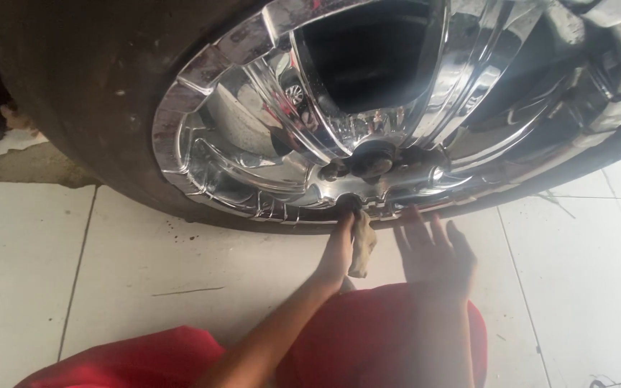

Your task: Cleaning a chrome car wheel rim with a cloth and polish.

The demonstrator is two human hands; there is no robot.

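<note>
White floor tiles (138, 273) below; my left hand (339, 248) pinches a rag (361, 244) against the chrome rim (253, 144) just above (right hand (436, 248) splayed, empty).

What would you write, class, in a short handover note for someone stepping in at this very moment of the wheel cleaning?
Left hand: closed around a small dirty rag, pressing it into a recess at the lower edge of the chrome wheel.
Right hand: open, fingers spread, empty, fingertips just below the rim; contact cannot be told.
The wheel sits in its tyre on the white tiled floor.
Done: most of the chrome looks shiny.
Left: the lug nuts and the hub around them look dark, probably unwiped.
</note>
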